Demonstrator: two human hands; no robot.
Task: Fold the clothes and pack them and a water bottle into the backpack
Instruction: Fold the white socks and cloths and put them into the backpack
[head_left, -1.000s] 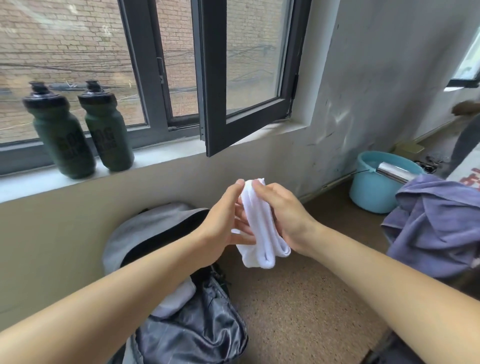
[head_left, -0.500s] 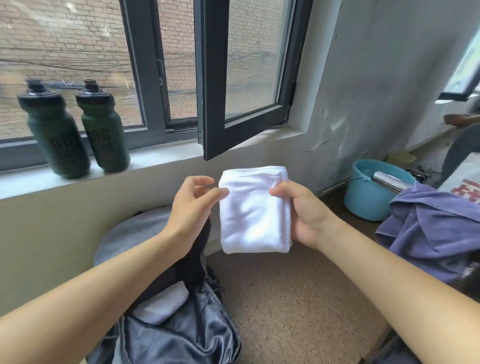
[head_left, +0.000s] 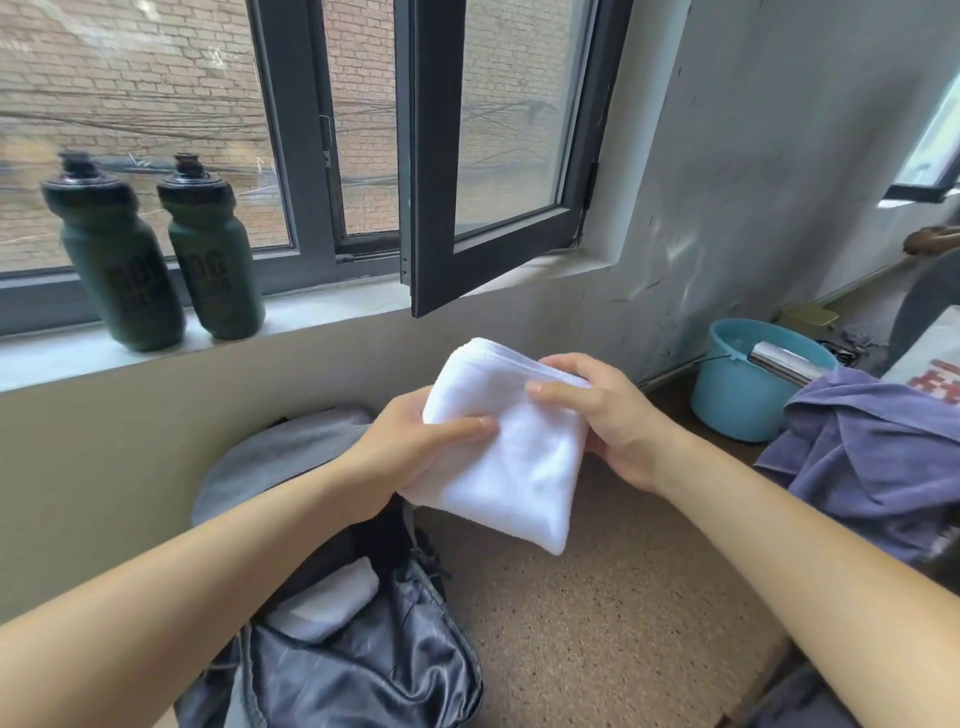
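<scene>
The backpack (head_left: 332, 670) gapes open at lower left, a white bundle (head_left: 327, 608) already inside. A purple garment (head_left: 872, 457) lies heaped at the right edge, unfolded. At centre is the folded white cloth (head_left: 509, 447) — left hand (head_left: 405, 457) pinching it thumb on top, right hand (head_left: 613, 415) curled round its upper edge. Two bottles (head_left: 213, 249) stand upper left. Folding looks done; next, lower the cloth into the bag, kept flat.

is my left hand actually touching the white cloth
Touching. The head view shows the left hand gripping the folded white cloth, with its thumb pressed across the cloth's front face.
</scene>
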